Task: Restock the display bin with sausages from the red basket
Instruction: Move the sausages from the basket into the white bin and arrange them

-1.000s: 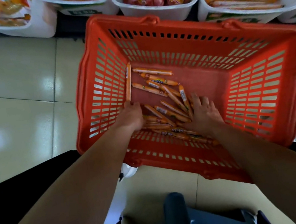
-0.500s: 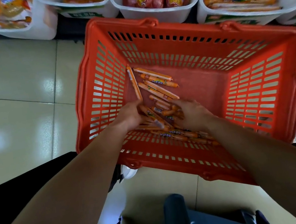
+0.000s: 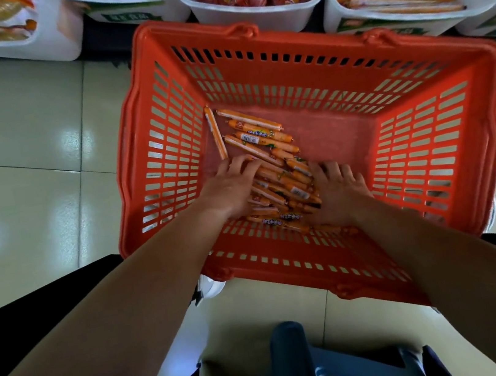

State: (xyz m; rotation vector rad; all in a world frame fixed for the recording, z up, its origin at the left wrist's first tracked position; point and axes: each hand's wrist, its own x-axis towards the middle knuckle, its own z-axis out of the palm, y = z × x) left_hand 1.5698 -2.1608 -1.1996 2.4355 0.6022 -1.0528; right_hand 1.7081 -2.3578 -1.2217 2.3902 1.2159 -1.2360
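The red basket (image 3: 445,139) stands on the tiled floor in front of me. Several thin orange sausages (image 3: 260,136) lie in its left half, most of them heaped near the front wall. My left hand (image 3: 229,187) rests on the left side of the heap with its fingers spread over the sausages. On the right side of the heap my right hand (image 3: 339,192) presses in with straight fingers. The white display bin (image 3: 409,23) holding the same orange sausages sits beyond the basket, at the top right.
More white bins line the top edge: one with fat red sausages (image 3: 256,16), two with other packs further left (image 3: 36,48). A dark blue stool (image 3: 298,360) is below me. Pale floor tiles (image 3: 24,140) stretch to the left of the basket.
Both hands swept the scattered sausages together into a heap. In the last half second they drew slightly apart, and their fingers now lie flatter against the heap.
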